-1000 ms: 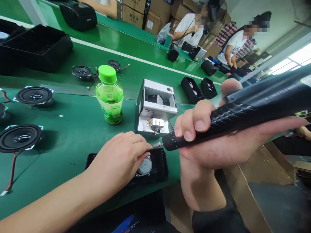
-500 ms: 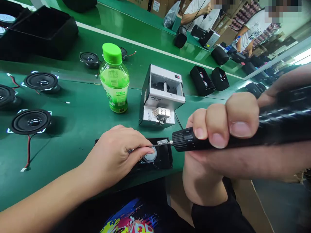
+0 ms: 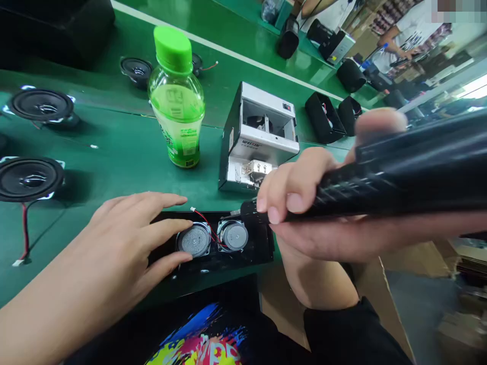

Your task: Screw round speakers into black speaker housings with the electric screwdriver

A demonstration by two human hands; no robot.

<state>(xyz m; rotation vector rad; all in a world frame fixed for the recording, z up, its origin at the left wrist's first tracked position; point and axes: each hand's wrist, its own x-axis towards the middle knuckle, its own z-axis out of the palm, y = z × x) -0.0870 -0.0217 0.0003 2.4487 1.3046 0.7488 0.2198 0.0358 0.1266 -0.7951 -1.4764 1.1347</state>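
Observation:
My right hand (image 3: 292, 192) is wrapped around a black electric screwdriver (image 3: 411, 175). The screwdriver's tip points left, down toward a black speaker box (image 3: 262, 243) on the bench. Two small speakers lie back side up in this box: a left speaker (image 3: 195, 240) and a right speaker (image 3: 234, 236), with a red and black wire (image 3: 207, 223) between them. The bit is over the right speaker's upper edge; whether it touches a screw I cannot tell. My left hand (image 3: 133, 243) is open, fingers spread, with a finger and thumb at opposite edges of the left speaker.
A green-capped bottle (image 3: 177, 101) stands behind the box. Right of it is a silver machine (image 3: 262, 137) with a red switch. Several loose speakers (image 3: 32, 178) with wires lie at left. Other black boxes (image 3: 325, 116) sit farther back; people stand across the bench.
My left hand has let go of the screwdriver bit, moved left and spread its fingers at the left speaker. The screwdriver has moved left and lower over the box. The view has shifted slightly.

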